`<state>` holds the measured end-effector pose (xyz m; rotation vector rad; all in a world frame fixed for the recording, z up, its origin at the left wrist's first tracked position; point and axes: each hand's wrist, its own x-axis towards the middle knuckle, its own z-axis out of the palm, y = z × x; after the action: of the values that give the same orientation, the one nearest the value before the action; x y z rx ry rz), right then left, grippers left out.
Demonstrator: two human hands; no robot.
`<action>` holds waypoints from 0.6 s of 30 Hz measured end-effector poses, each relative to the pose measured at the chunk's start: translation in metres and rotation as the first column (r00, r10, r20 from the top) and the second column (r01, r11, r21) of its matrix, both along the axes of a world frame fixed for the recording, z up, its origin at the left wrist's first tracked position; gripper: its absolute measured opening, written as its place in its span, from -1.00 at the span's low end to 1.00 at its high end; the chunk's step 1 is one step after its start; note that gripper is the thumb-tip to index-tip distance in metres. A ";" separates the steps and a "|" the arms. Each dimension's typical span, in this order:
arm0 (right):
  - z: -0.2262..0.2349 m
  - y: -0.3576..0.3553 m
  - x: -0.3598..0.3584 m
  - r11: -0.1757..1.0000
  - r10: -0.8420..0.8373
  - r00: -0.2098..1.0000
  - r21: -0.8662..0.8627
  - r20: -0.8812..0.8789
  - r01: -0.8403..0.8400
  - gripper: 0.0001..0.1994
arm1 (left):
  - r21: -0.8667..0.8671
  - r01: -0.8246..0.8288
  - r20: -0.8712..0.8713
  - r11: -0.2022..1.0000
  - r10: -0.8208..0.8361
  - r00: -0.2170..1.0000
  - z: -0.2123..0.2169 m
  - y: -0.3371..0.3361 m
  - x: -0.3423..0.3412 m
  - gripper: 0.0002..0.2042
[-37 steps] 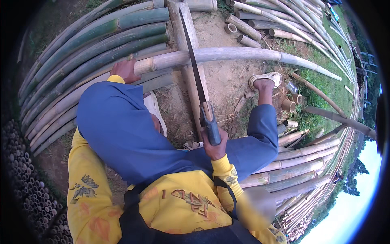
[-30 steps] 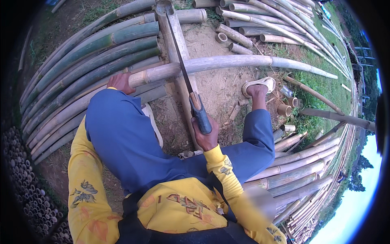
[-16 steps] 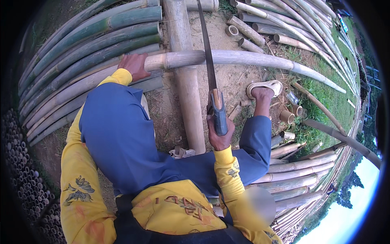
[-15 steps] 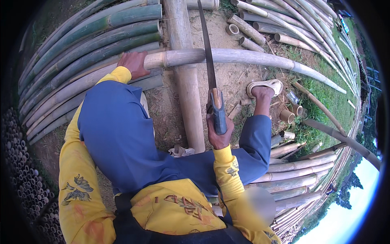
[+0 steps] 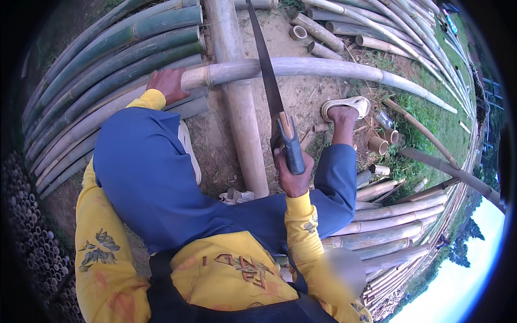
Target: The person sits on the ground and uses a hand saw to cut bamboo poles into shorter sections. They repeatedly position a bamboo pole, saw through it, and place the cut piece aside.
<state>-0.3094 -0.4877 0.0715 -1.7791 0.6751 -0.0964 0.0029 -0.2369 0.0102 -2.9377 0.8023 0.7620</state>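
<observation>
A long pale bamboo pole (image 5: 328, 67) lies crosswise over a thicker bamboo log (image 5: 245, 124). My left hand (image 5: 168, 86) is closed over the pole, left of that log, pressing it from above. In my right hand (image 5: 294, 175) is a handsaw (image 5: 267, 75), gripped by its dark handle with a wooden piece at the front. The blade points away from me and crosses the pole just right of the log; its far end reaches the picture's top edge. How deep the blade sits in the pole I cannot tell.
Several greenish bamboo poles (image 5: 167, 24) lie side by side at left. Cut short pieces (image 5: 378, 145) and a ring (image 5: 298, 33) lie on the ground at right. My sandalled foot (image 5: 344, 107) is near the pole. More bamboo poles (image 5: 398, 212) are stacked at lower right.
The view has shifted slightly, so the pole and log appear farther left. The saw now slants more to the left. Both hands keep their grips.
</observation>
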 end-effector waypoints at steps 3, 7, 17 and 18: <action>-0.016 -0.001 0.015 0.999 0.027 0.996 -0.024 0.087 -0.025 -0.83 | -0.010 0.002 0.014 1.000 -0.002 1.000 0.007 0.001 0.002 -0.39; 0.029 0.037 -0.074 0.998 -0.053 0.999 0.032 -0.002 0.054 -0.78 | -0.040 0.018 0.089 0.999 -0.014 0.996 -0.012 0.014 -0.004 -0.39; -0.001 0.004 0.032 1.000 0.020 0.994 -0.024 0.108 -0.017 -0.89 | 0.009 0.002 0.032 1.000 -0.002 0.999 -0.006 0.003 0.000 -0.39; -0.002 0.006 0.032 1.000 0.022 0.994 0.003 0.111 -0.022 -0.89 | 0.021 0.014 0.008 1.000 -0.014 1.000 -0.001 0.003 0.002 -0.38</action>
<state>-0.2773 -0.4819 0.0690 -1.7632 0.5754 -0.1777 0.0047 -0.2343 0.0091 -2.9121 0.8083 0.7522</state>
